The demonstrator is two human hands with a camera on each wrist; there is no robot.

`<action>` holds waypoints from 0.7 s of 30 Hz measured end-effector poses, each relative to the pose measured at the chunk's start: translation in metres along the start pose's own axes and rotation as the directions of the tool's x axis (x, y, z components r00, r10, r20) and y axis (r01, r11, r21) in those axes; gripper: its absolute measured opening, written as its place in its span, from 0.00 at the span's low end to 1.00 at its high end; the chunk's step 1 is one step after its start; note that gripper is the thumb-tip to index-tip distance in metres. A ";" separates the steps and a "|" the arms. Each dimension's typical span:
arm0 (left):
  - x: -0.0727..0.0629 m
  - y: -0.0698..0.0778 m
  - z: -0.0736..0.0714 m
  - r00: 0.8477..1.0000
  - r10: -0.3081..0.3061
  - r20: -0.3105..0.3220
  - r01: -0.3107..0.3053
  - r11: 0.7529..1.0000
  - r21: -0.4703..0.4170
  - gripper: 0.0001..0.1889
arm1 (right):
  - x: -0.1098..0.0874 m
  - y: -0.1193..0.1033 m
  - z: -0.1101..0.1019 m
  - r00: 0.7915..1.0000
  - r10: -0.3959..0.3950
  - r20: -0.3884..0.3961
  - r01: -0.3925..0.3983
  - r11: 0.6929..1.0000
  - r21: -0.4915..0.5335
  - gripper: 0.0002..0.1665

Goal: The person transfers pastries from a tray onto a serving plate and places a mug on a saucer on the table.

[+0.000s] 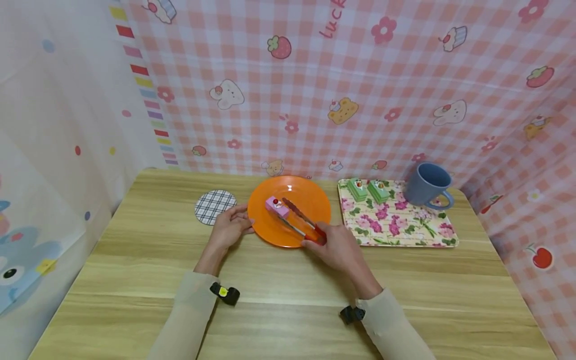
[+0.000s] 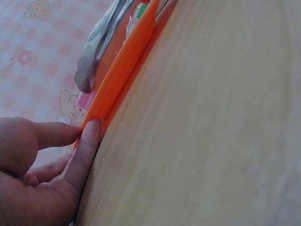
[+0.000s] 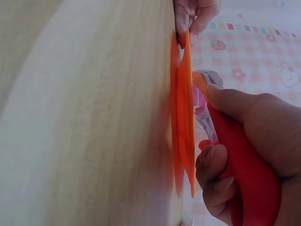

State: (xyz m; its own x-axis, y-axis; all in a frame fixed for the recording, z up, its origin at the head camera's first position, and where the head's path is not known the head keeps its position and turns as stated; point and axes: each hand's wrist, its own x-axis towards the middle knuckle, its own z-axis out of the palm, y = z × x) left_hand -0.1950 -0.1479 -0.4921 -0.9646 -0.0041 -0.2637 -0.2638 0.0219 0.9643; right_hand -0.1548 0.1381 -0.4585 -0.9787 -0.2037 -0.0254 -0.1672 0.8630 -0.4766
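A round orange plate [image 1: 263,227] sits on the table, and my left hand [image 1: 228,227] pinches its left rim, one digit on top and one under the edge in the left wrist view. On the plate lies a small pink toy cake [image 1: 275,206] with a red berry on top. My right hand [image 1: 339,247] grips the red handles of metal tongs [image 1: 297,231] over the plate's right side. The tongs' arms stand apart, with their tips beside the pink cake; whether they touch it I cannot tell. The red handle [image 3: 244,165] fills my palm in the right wrist view.
To the right, a floral tray [image 1: 378,235] carries two green toy cakes [image 1: 357,190] and a blue mug [image 1: 425,187]. A round checkered coaster [image 1: 213,206] lies left of the plate. A pink checked cloth [image 1: 315,75] hangs behind the wooden table [image 1: 270,310].
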 end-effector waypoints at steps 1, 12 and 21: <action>0.000 0.000 0.000 1.000 0.002 0.000 -0.002 1.000 0.000 0.27 | 0.000 0.000 0.000 1.000 0.005 -0.003 -0.005 1.000 0.009 0.27; 0.000 0.000 -0.001 1.000 0.018 0.002 -0.018 1.000 -0.011 0.27 | -0.006 -0.003 -0.012 0.998 0.025 -0.049 -0.023 0.999 0.045 0.31; 0.001 0.000 -0.002 1.000 0.026 0.011 -0.026 1.000 -0.011 0.27 | -0.007 0.000 -0.019 0.996 0.068 -0.062 -0.062 0.995 0.082 0.31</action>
State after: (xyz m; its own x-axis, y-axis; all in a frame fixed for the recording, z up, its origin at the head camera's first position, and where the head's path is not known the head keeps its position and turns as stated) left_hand -0.1956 -0.1496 -0.4922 -0.9711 0.0072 -0.2385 -0.2384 0.0113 0.9711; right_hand -0.1501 0.1487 -0.4412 -0.9932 -0.1161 -0.0034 -0.0955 0.8334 -0.5443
